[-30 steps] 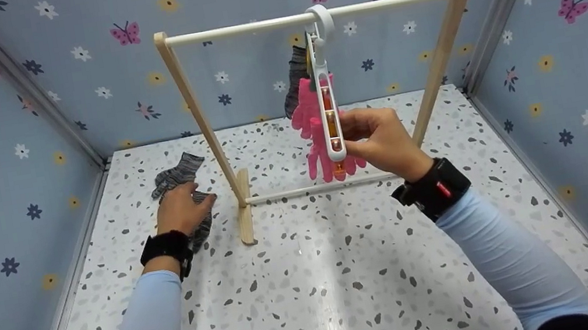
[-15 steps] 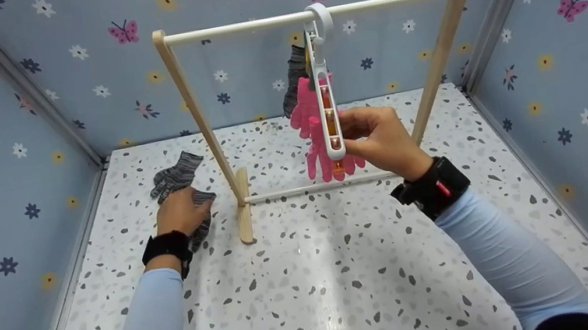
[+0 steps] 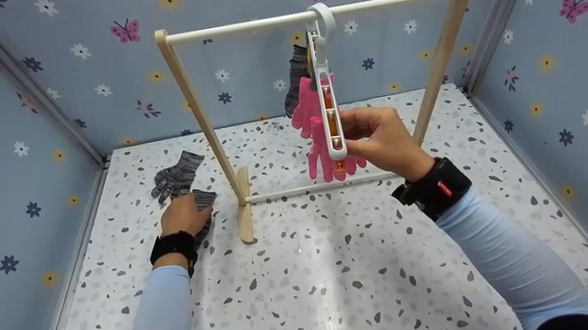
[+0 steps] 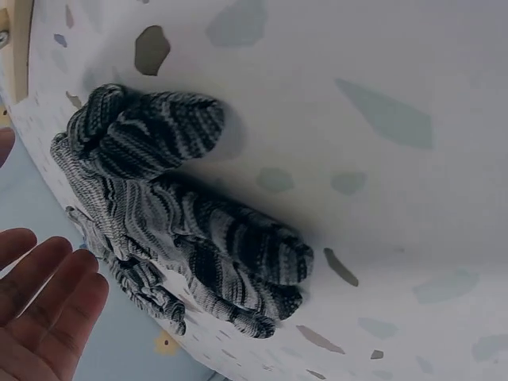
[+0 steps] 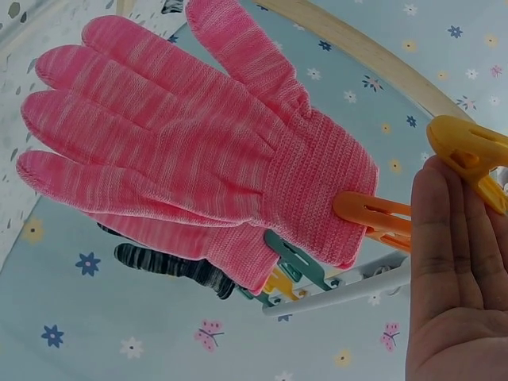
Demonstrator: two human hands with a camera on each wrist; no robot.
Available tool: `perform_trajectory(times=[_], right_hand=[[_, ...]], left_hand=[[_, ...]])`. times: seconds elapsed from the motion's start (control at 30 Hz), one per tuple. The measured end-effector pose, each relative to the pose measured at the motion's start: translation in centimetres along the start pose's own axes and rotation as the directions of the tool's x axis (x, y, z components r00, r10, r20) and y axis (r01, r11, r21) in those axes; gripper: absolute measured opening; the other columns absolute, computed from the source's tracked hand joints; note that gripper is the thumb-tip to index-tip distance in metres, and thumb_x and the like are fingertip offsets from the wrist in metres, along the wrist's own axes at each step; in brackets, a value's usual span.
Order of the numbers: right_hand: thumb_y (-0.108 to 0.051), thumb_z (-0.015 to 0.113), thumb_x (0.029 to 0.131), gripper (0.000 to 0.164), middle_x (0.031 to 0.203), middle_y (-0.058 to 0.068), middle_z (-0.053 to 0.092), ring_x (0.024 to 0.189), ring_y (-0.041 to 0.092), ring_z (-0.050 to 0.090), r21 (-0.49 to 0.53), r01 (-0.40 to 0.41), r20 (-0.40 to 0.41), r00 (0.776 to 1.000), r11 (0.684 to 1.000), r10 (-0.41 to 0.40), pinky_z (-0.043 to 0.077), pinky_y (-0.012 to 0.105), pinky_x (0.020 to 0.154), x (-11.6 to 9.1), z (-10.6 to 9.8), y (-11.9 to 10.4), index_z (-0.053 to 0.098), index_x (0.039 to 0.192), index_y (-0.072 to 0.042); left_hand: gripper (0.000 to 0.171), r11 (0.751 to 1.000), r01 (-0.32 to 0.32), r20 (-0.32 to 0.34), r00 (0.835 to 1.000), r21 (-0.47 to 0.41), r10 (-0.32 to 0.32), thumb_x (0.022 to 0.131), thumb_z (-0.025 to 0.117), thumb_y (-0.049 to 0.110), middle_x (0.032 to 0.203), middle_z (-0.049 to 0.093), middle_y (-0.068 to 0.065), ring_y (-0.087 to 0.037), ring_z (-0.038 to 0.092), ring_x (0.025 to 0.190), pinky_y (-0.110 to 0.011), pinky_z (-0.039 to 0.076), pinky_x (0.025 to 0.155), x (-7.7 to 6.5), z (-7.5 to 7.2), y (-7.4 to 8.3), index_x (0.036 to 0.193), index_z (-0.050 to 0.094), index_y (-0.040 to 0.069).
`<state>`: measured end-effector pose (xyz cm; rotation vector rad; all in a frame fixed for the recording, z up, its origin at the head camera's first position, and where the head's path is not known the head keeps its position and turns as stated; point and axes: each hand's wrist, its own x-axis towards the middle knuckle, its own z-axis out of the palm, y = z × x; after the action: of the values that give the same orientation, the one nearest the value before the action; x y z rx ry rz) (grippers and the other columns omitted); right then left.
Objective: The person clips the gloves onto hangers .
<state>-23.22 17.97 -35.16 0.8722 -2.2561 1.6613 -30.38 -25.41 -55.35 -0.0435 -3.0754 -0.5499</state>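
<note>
On the left of the tabletop lie two grey-black knitted gloves, one farther back (image 3: 180,172) and a nearer glove (image 4: 143,214). My left hand (image 3: 184,215) is over the nearer glove's cuff; in the left wrist view its fingers (image 4: 59,294) are extended beside the glove. A white hanger (image 3: 337,153) is hooked on the rack. At its near end, my right hand (image 3: 381,139) pinches a yellow clip (image 5: 468,147), the thumb hidden in the right wrist view. An orange clip (image 5: 369,210) grips a pink glove's cuff (image 5: 317,182); behind it hangs another pink glove (image 5: 238,258).
The rack's wooden left leg (image 3: 197,115) stands just right of the grey gloves, its foot (image 3: 246,225) on the speckled tabletop (image 3: 289,284). A grey-black glove (image 3: 297,82) hangs farther back on the hanger. Flower-patterned walls (image 3: 96,72) close off the back and sides.
My left hand has shifted slightly right over the nearer grey glove, uncovering a little more of the fingers behind it. The right hand and hanger stay where they were.
</note>
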Motion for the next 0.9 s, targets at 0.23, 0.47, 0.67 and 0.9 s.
perform_trajectory(times=[0.23, 0.47, 0.67, 0.9], right_hand=[[0.006, 0.082, 0.09, 0.032, 0.108, 0.023, 0.081, 0.089, 0.006, 0.077, -0.012, -0.009, -0.005, 1.0, 1.0, 0.009, 0.064, 0.023, 0.087, 0.0, 0.0, 0.1, 0.077, 0.122, 0.008], [0.007, 0.081, 0.09, 0.029, 0.104, 0.024, 0.081, 0.088, 0.005, 0.076, -0.004, -0.023, -0.004, 1.0, 1.0, 0.023, 0.063, 0.022, 0.086, 0.1, 0.1, 0.1, 0.077, 0.119, 0.01], [0.008, 0.08, 0.09, 0.029, 0.104, 0.025, 0.08, 0.087, 0.005, 0.076, 0.0, -0.015, -0.006, 1.0, 1.0, 0.015, 0.063, 0.022, 0.085, 0.1, 0.1, 0.0, 0.076, 0.119, 0.011], [0.007, 0.079, 0.091, 0.029, 0.105, 0.024, 0.081, 0.088, 0.005, 0.076, -0.001, -0.018, -0.005, 1.0, 1.0, 0.018, 0.064, 0.022, 0.085, 0.0, 0.1, 0.0, 0.076, 0.12, 0.011]], left_hand=[[0.03, 1.0, 0.025, 0.06, 0.998, 0.014, -0.026, 0.102, 0.075, 0.026, 0.071, 0.061, -0.011, -0.026, 0.057, 0.062, -0.042, 0.046, 0.06, 0.4, 1.2, -0.2, 0.091, 0.069, -0.002], [0.041, 0.994, 0.1, 0.111, 0.988, 0.033, -0.103, 0.104, 0.074, 0.03, 0.06, 0.057, -0.006, -0.023, 0.055, 0.057, -0.041, 0.046, 0.058, 0.3, 1.9, 0.0, 0.071, 0.063, 0.006], [0.036, 0.993, 0.109, 0.104, 0.988, 0.043, -0.113, 0.104, 0.073, 0.028, 0.068, 0.066, -0.014, -0.029, 0.062, 0.062, -0.048, 0.053, 0.063, -0.1, 1.8, 0.3, 0.082, 0.072, -0.001], [0.027, 0.99, 0.119, 0.099, 0.987, 0.071, -0.126, 0.105, 0.065, 0.015, 0.091, 0.077, -0.028, -0.043, 0.075, 0.081, -0.059, 0.063, 0.076, -0.2, 1.8, 0.8, 0.103, 0.076, -0.01]])
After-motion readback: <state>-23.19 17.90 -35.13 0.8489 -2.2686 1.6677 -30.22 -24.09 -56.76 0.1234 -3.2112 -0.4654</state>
